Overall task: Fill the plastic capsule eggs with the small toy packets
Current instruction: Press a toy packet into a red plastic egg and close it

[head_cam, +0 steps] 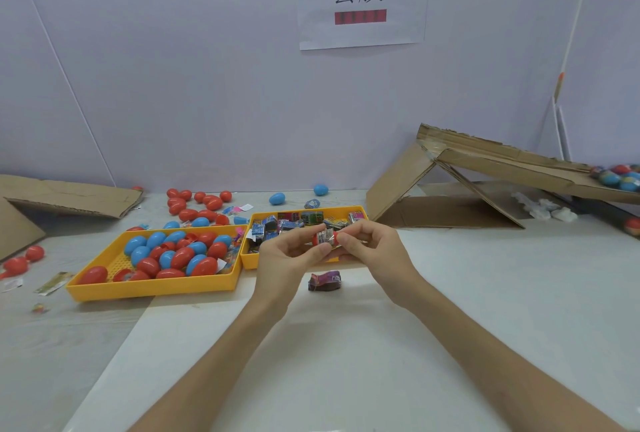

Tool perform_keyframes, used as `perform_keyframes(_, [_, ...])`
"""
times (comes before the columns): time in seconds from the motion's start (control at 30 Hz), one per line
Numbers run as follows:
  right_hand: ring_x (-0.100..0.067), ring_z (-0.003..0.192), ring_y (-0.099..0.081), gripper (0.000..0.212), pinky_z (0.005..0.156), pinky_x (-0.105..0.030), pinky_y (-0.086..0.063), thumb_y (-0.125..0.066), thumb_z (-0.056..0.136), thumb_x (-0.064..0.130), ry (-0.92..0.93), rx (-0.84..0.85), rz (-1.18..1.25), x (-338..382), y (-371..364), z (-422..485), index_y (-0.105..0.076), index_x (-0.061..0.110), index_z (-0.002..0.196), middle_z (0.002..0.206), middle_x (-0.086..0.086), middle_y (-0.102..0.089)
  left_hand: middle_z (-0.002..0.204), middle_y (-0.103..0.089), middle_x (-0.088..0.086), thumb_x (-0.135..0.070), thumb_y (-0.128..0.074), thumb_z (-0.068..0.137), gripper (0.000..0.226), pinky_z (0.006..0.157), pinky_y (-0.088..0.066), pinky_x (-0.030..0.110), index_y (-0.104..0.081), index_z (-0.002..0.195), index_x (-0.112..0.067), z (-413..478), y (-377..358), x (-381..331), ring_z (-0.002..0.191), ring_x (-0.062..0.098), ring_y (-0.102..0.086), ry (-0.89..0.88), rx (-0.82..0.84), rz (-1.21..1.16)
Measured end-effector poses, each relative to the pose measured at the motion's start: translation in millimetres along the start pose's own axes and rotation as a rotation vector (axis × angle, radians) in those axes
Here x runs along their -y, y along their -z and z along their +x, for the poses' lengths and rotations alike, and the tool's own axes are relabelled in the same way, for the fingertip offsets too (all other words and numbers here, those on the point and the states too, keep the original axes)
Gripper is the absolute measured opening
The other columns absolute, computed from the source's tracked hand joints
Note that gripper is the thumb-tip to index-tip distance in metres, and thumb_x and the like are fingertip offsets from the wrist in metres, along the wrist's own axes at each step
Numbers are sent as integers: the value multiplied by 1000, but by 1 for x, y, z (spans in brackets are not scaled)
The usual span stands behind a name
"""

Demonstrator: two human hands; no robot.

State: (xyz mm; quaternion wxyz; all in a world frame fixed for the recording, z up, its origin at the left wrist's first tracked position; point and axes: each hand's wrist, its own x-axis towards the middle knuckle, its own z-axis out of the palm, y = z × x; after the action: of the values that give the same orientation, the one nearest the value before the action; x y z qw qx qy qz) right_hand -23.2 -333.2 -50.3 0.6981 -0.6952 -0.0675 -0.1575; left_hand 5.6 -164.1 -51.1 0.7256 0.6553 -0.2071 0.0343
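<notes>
pinching from either side at mid-frame, left hand (pixel 287 255) and right hand (pixel 372 248) hold a red capsule egg (pixel 316 239) with a toy packet (pixel 326 236), long axis left-right.

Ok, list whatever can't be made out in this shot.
- Red capsule egg and toy packet, head view: the left hand and right hand cover them; how far the packet is in, unclear.
- Eggs on the cardboard ramp, head view: cut by right edge.
- Sign's red strip, head view: blurred.
</notes>
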Motion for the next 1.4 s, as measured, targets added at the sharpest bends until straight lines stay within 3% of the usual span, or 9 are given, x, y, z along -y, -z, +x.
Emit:
perform_keyframes(0.13, [-34,94,-73,9,90,-54,-58,-73,87,19,-19,23,15,0,2,0,-73,11,90,99,-17,-74,95,-79,-4,-23,-81,67,41,73,-58,19,-76,108,-22,1,1,1,91,14,-76,29,6,-23])
perform_keyframes(0.3, [-35,94,-73,24,91,-55,-57,-76,76,32,-19,27,33,-1,2,0,-73,12,89,97,-18,-75,93,-78,-5,-6,-81,79,26,68,-57,18,-74,102,-14,1,0,3,86,12,-75,36,9,4])
perform_keyframes(0.5, [-36,94,-73,27,90,-55,-57,-76,76,32,-11,25,45,-2,1,0,-72,9,89,96,-19,-75,87,-78,-6,-3,-82,77,22,65,-57,18,-73,95,-10,2,1,3,80,9,-75,45,5,-9])
perform_keyframes(0.67, [-37,95,-72,19,90,-52,-58,-75,80,24,-18,21,74,-2,0,1,-71,8,89,96,-20,-74,91,-78,-2,-16,-84,69,29,68,-58,21,-74,96,-10,2,1,0,85,12,-75,50,-4,-41])
perform_keyframes(0.8, [-29,95,-73,2,81,-38,-61,-74,88,9,4,22,60,-2,1,1,-72,10,89,97,-8,-75,106,-76,13,-26,-77,73,33,78,-60,29,-77,102,-10,2,2,-3,100,26,-74,124,8,-208])
perform_keyframes(1.07, [-27,89,-75,12,79,-34,-61,-72,89,6,11,40,50,-2,2,0,-69,0,99,95,-2,-76,105,-78,9,-16,-71,75,36,74,-60,23,-74,109,-9,0,3,-8,98,23,-75,232,42,-317])
perform_keyframes(1.23, [-27,96,-74,9,83,-42,-61,-71,89,4,8,45,41,-3,2,0,-69,3,98,105,-8,-75,109,-77,10,3,-66,88,27,78,-59,23,-73,113,-4,0,4,-8,102,22,-74,239,51,-314])
perform_keyframes(1.4, [-26,96,-74,9,81,-40,-62,-73,88,3,8,44,54,-4,2,0,-71,8,95,102,-4,-76,110,-77,9,8,-64,90,30,79,-59,23,-71,115,-7,0,3,-7,103,21,-74,232,43,-277])
